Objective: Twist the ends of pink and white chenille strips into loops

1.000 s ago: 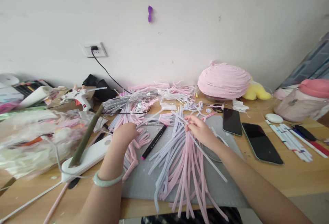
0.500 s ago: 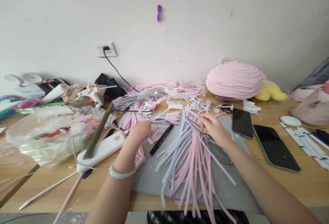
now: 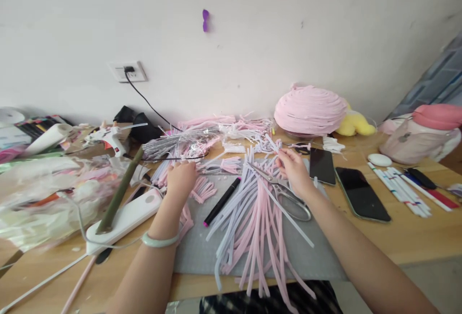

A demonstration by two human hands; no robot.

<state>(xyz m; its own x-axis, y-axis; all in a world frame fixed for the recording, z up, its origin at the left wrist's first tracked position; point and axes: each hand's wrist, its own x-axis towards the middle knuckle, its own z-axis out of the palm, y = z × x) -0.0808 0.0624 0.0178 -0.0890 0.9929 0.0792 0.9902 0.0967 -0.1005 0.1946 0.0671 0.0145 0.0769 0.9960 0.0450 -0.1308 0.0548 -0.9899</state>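
My right hand [image 3: 294, 169] pinches a short pale lilac pipe cleaner [image 3: 271, 144], which points up and left from the fingertips. Just below it, metal scissors [image 3: 285, 194] rest with their blades over a fan of long pink and lilac pipe cleaners [image 3: 258, 237]. My left hand [image 3: 181, 178] reaches down at a heap of pink and lilac pipe cleaners [image 3: 164, 172]; its fingers are mostly hidden behind its back. A bundle of short folded pink pieces [image 3: 204, 190] lies beside that hand. Between both hands a black marker [image 3: 222, 202] sits on the grey cutting mat [image 3: 197, 251].
Two phones [image 3: 363, 194] and several white markers [image 3: 400, 191] lie on the right. A pink coiled mound [image 3: 310, 111] stands by the wall. On the left are a white power strip [image 3: 124, 220], a green stick [image 3: 121, 191], a glue gun [image 3: 111, 138] and a plastic bag [image 3: 32, 198].
The view has turned to the right. My left hand has moved further up into the heap of pipe cleaners. My right hand has lifted slightly away from the scissors, with the short lilac piece pinched.
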